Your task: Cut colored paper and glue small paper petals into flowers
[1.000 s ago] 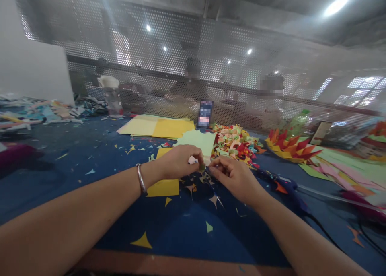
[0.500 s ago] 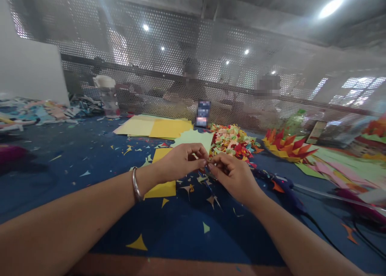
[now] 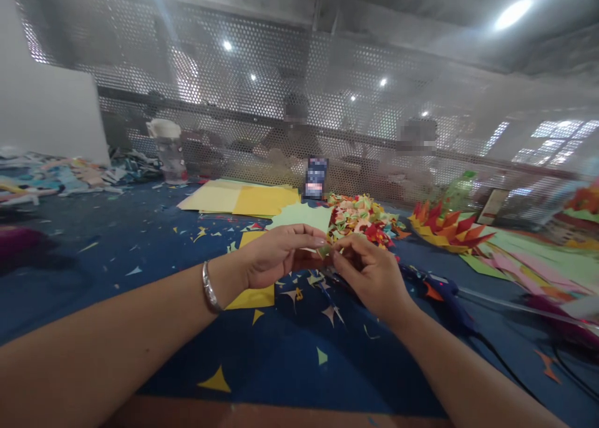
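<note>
My left hand (image 3: 281, 256) and my right hand (image 3: 369, 272) meet above the blue table (image 3: 140, 241), fingertips pinched together on a small piece of paper (image 3: 327, 248) that is mostly hidden by the fingers. A silver bangle (image 3: 209, 287) sits on my left wrist. Under the left hand lies a yellow paper sheet (image 3: 253, 291). A pale green sheet (image 3: 304, 216) lies just beyond the hands, beside a heap of small folded coloured paper pieces (image 3: 362, 219).
Yellow sheets (image 3: 238, 198) lie further back near a phone (image 3: 316, 178) standing upright. An orange-red spiky paper shape (image 3: 449, 231), a dark glue gun (image 3: 440, 294) with cable, and pink and green sheets (image 3: 538, 259) lie right. Paper scraps litter the table. People sit behind a perforated screen (image 3: 299, 103).
Both hands have lifted slightly off the table and turned, the left palm now facing more upward, still pinching the small paper between them.
</note>
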A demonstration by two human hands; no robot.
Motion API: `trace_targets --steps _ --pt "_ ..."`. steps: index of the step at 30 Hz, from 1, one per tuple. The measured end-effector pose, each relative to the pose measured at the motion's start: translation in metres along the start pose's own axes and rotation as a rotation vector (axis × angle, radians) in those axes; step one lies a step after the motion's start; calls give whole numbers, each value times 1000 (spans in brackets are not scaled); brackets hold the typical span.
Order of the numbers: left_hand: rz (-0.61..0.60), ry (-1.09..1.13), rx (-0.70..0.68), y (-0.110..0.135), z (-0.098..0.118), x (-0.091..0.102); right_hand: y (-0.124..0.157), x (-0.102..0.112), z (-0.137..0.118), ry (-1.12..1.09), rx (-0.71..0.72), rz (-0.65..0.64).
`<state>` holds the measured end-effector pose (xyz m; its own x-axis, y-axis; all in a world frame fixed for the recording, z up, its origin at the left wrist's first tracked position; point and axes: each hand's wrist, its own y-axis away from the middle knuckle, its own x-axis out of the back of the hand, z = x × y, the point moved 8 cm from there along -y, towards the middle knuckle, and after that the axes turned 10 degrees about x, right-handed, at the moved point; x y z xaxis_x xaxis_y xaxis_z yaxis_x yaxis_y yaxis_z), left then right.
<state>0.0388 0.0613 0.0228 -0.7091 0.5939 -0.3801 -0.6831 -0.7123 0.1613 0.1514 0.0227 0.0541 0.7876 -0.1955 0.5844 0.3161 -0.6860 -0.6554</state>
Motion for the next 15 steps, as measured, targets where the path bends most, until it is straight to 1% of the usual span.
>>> trace_targets --steps 3,5,10,15 --pt "38 48 -13 -1 1 5 0 0 1 0 2 5" --pt "40 44 -29 -1 1 7 -1 -1 1 4 0 -10" --pt "56 -10 -74 -2 5 14 -1 -2 1 9 -36 -39" --pt "50 -95 -73 -1 6 15 -1 -1 1 -39 -51 -36"
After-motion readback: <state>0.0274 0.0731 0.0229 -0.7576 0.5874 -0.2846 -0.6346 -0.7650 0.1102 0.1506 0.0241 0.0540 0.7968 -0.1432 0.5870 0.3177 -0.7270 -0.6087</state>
